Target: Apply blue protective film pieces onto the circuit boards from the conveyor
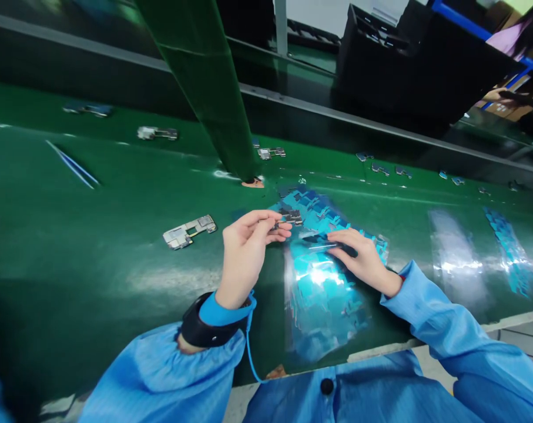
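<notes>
My left hand [251,247], wearing a black and blue wrist strap [217,322] with a blue cord, pinches a small dark circuit board [294,217] between thumb and fingers. Close by, my right hand [361,258] is closed on dark tweezers [348,247] whose tips point left toward the board. Beneath both hands lie clear sheets with blue sticker pieces [323,282], one sheet fanning out behind the fingers. To the left of my left hand, a larger circuit board [189,231] rests flat on the green mat.
Blue-white tweezers [74,165] lie on the green mat [116,235] at left. Several circuit boards [157,133] line the back ledge. A green-wrapped post [213,88] rises just beyond my hands. At right are a clear sheet [458,252] and another blue sticker sheet [513,252].
</notes>
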Available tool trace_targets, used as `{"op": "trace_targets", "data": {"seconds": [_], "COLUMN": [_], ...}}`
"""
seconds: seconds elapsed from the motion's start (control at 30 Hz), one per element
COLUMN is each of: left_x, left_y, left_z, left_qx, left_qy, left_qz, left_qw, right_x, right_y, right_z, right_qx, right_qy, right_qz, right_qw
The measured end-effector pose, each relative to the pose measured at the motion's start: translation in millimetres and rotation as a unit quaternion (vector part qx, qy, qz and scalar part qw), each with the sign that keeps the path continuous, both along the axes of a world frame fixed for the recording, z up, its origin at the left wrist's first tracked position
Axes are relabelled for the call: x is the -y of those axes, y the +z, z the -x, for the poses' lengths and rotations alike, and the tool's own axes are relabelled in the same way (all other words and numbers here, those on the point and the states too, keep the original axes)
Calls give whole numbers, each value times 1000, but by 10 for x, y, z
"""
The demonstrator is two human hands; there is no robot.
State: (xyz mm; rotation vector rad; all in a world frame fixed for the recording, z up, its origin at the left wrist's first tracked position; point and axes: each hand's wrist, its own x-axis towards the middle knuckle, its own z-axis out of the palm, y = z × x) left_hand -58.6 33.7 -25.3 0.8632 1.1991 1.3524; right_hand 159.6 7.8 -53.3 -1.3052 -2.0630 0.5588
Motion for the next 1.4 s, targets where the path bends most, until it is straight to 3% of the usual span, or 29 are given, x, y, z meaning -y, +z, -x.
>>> {"op": "trace_targets", "data": {"seconds": [0.17,0.37,0.5,0.7,0.8,0.93,1.23,1.4], "left_x": [76,185,202,171,171,189,204,211], "left_y": [16,-18,-84,-151,-114,-67,-85,-131], "left_z": [-20,-98,-148,-207,-214,-222,-223,-231], "left_qx": [-130,-247,-186,-52,11,68,78,59], "left_qy": [1,-114,-147,-153,-148,-151,-153,-162], "left_qz": [-57,-65,-21,70,111,146,165,157], "left_qw": [990,960,971,984,983,975,971,972], "right_x": [-28,-172,-300,-112,90,167,168,165], "right_y": [218,313,395,352,223,109,64,13], "right_z": [-34,39,123,113,116,180,156,148], "right_qx": [-34,-73,-86,40,66,3,55,26], "right_qy": [-62,-59,-38,1,62,67,62,54], "right_qz": [4,47,54,-142,-111,-87,-174,-191], "right_qw": [997,994,994,989,990,994,981,980]}}
